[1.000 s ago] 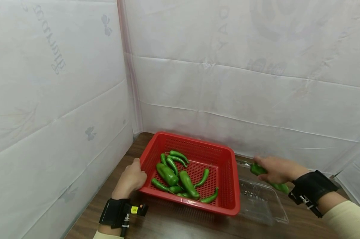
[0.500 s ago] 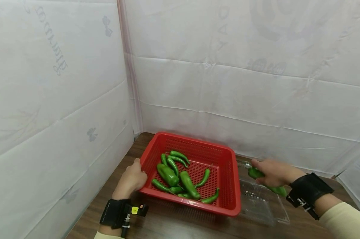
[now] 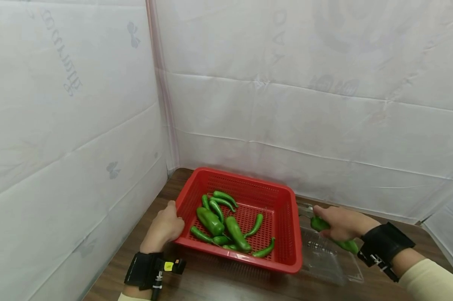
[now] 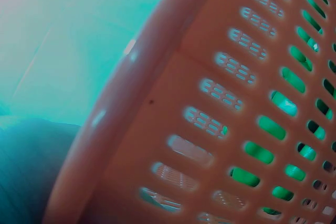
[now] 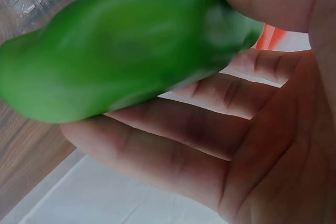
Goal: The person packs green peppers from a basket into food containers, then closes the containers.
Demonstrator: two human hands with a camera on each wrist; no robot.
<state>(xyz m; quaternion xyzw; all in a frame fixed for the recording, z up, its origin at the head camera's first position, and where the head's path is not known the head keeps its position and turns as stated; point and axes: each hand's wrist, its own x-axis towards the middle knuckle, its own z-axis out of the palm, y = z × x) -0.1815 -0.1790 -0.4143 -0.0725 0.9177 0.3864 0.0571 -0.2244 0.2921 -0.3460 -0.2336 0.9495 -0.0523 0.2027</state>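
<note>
My left hand [image 3: 164,223] grips the left rim of a red perforated plastic basket [image 3: 245,260]. In the left wrist view only the basket's slotted wall [image 4: 152,108] fills the picture, with green showing through the slots. Inside the basket lie two thick green peppers, one [image 3: 210,221] on the left and one [image 3: 237,234] near the middle, among several slim green chilies [image 3: 264,248]. To the right of the basket, my right hand [image 3: 343,223] holds another thick green pepper [image 5: 121,51] between thumb and fingers, above a clear plastic container [image 3: 326,265].
The clear container stands against the basket's right side; part of it is hidden by the hand and pepper. A brown wood-grain table [image 3: 211,284] carries everything. White sheeting [image 3: 249,104] hangs as walls behind and to the left.
My right hand has shifted slightly left and down with the pepper over the container. The left hand and the basket keep their places.
</note>
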